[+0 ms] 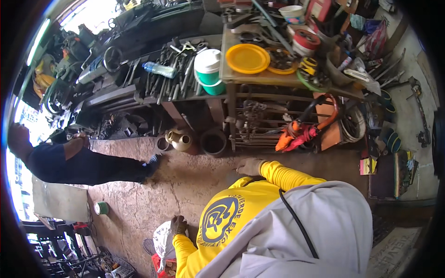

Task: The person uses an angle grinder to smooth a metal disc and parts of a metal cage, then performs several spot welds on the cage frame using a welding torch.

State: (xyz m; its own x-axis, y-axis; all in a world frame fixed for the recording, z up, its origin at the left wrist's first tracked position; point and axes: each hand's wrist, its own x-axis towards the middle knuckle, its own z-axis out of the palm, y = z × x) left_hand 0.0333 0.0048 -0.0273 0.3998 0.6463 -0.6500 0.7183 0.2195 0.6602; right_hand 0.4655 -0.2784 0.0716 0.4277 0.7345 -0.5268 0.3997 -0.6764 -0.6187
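Note:
My left hand (178,226), in a yellow sleeve, is at the lower middle, with its curled fingers at the edge of a white cloth (163,241). The cloth is bunched and drapes by a red plastic crate (168,267), most of which is hidden by my sleeve. My right hand (251,167) reaches out over the floor below the bench, fingers stretched and apart, holding nothing. My yellow shirt and a pale grey cloth (320,217) with a black cord across it fill the lower right.
A person in dark clothes (51,162) stands at the left. Metal bars and a green-white water jug (208,69) lie along the workbench. A yellow plate (247,58) and tools crowd the right shelf, an orange-red umbrella (301,129) beneath. A tape roll (101,208) rests on the floor.

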